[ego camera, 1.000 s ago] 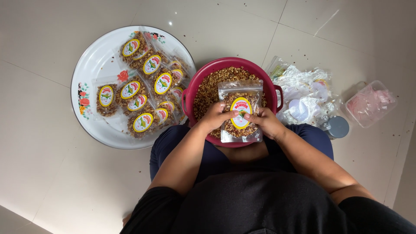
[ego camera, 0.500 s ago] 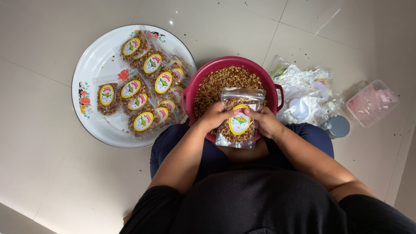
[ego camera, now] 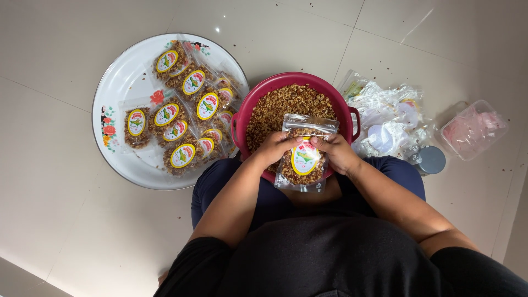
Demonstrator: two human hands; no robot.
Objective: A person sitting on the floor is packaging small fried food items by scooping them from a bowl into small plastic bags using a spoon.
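We held the bag [ego camera: 304,160] in the middle of the frame, over the bowl [ego camera: 242,118], left hand [ego camera: 273,148] and right hand [ego camera: 335,153] both pinching its top. If it tipped, bits could spill out.

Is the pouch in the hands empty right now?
No: the clear pouch held by the left hand and right hand shows brown filling behind its round label.

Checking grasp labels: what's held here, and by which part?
Both hands, left hand and right hand, hold one clear filled pouch by its upper sides, just under the top edge, above the red bowl.
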